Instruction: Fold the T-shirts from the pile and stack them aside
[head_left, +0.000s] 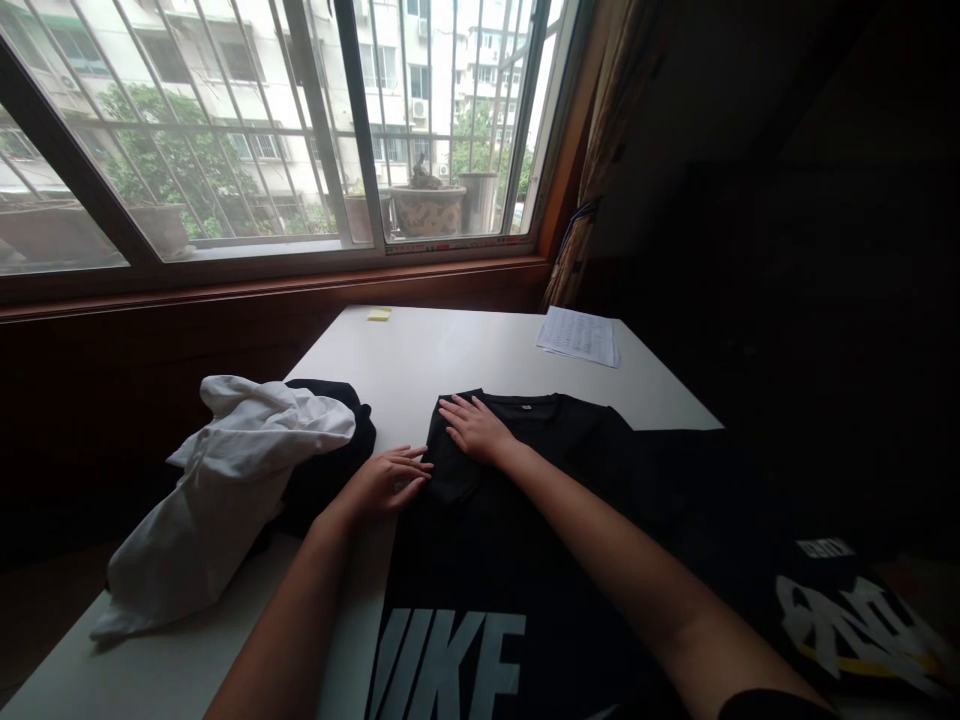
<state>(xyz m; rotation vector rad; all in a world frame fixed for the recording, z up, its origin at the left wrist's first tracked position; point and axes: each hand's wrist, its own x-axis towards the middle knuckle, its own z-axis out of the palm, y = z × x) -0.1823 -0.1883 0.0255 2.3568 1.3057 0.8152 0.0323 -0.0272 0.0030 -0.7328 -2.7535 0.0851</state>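
A black T-shirt (517, 550) lies spread on the white table, its neckline towards the window and large grey lettering near me. Its left side is folded inward at the shoulder. My right hand (476, 428) rests flat on that shoulder, fingers stretched out beside the collar. At the shirt's left edge is my left hand (390, 478), palm down with its fingers extended; the fingertips touch the sleeve fold. Neither hand grips any cloth that I can see. The shirt's right side fades into shadow.
A crumpled white garment (232, 480) lies over a dark one (330, 450) on the left, hanging past the table edge. Printed papers (579, 336) and a yellow note (379, 314) lie on the far part of the white table (450, 350). Dark printed clothing (855, 610) is at right.
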